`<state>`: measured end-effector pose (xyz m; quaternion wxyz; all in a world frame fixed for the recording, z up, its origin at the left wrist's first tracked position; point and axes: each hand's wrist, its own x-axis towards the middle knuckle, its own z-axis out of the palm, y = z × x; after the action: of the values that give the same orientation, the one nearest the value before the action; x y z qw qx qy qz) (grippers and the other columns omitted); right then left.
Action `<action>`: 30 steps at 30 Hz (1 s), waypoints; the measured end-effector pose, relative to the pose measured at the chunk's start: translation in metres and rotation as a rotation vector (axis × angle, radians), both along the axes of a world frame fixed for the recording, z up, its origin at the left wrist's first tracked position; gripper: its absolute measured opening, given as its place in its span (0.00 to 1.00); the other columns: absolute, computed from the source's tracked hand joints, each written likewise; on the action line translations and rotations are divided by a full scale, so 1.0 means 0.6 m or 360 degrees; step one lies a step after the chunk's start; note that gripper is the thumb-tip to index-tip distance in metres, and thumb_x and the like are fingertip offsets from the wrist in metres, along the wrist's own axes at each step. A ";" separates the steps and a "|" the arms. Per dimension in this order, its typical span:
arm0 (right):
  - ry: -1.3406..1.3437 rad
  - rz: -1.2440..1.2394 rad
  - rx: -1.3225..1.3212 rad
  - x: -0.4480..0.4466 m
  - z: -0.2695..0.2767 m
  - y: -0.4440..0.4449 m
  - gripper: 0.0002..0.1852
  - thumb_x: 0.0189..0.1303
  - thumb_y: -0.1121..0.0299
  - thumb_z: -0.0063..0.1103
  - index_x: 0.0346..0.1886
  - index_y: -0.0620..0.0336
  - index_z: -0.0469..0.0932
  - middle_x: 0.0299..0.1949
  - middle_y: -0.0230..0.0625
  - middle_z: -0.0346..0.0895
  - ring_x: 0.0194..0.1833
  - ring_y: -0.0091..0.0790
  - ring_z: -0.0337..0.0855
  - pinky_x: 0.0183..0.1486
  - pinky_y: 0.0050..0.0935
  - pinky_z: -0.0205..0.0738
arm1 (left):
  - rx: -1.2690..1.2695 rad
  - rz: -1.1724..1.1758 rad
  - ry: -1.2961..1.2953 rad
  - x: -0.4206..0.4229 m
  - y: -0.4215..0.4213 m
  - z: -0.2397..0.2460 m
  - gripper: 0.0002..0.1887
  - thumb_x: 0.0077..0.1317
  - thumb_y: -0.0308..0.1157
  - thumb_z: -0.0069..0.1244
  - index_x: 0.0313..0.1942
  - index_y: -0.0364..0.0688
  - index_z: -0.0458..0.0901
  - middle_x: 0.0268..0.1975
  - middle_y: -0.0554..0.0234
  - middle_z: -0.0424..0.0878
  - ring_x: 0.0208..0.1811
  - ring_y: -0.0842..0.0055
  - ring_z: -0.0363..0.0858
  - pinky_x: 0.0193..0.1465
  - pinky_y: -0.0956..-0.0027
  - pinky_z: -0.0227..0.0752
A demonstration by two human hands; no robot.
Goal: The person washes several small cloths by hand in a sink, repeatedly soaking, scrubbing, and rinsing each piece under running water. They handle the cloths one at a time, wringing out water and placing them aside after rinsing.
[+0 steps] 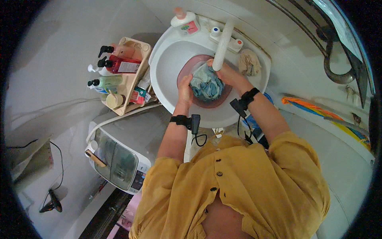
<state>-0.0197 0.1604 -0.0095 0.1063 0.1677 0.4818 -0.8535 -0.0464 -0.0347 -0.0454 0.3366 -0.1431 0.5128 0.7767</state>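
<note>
A wet, crumpled light-blue cloth [208, 82] lies bunched in a pink translucent basin [185, 69] inside the white washbasin [162, 65]. My left hand [185, 89] grips the cloth's left side. My right hand [222, 71] is at its upper right, under the white faucet spout [223, 44], with some fingers hidden by the spout and the cloth. Whether water is running cannot be told.
A pump soap bottle [186, 23] and a beige cloth [249, 62] sit on the washbasin's rim. At left, a beige rack [129, 83] holds several pump bottles above a washing machine [116, 159]. Towels [328, 115] hang at right.
</note>
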 end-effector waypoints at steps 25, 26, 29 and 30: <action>0.0029 0.0164 0.0891 -0.015 -0.072 -0.031 0.20 0.65 0.50 0.54 0.39 0.59 0.79 0.40 0.33 0.80 0.42 0.30 0.79 0.46 0.32 0.73 | 0.0299 0.0116 -0.0453 0.002 0.032 0.079 0.28 0.70 0.54 0.41 0.57 0.38 0.73 0.52 0.56 0.80 0.52 0.63 0.78 0.56 0.57 0.72; -0.0019 0.0169 0.0682 -0.008 -0.076 -0.021 0.21 0.64 0.50 0.56 0.41 0.62 0.79 0.40 0.33 0.80 0.43 0.30 0.78 0.47 0.31 0.72 | 0.0280 0.0128 -0.0415 -0.002 0.026 0.086 0.29 0.71 0.54 0.40 0.57 0.37 0.72 0.52 0.55 0.80 0.52 0.64 0.79 0.56 0.58 0.73; -0.0023 0.0494 0.0486 0.015 -0.054 -0.012 0.21 0.64 0.52 0.57 0.44 0.63 0.79 0.42 0.31 0.78 0.44 0.28 0.76 0.49 0.30 0.70 | 0.0233 0.0079 -0.0340 -0.004 0.009 0.084 0.28 0.71 0.53 0.40 0.58 0.37 0.71 0.54 0.54 0.78 0.54 0.63 0.77 0.57 0.57 0.72; 0.0005 0.0642 0.0477 0.020 -0.039 -0.013 0.20 0.65 0.52 0.57 0.44 0.62 0.79 0.43 0.29 0.78 0.44 0.27 0.76 0.49 0.30 0.70 | 0.0249 0.0022 -0.0335 -0.003 0.005 0.078 0.28 0.71 0.52 0.41 0.58 0.37 0.71 0.56 0.53 0.77 0.56 0.62 0.76 0.58 0.57 0.71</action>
<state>-0.0079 0.1524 -0.0328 0.2475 0.0808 0.6270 -0.7342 -0.0482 -0.0319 0.0016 0.3933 -0.2007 0.4114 0.7974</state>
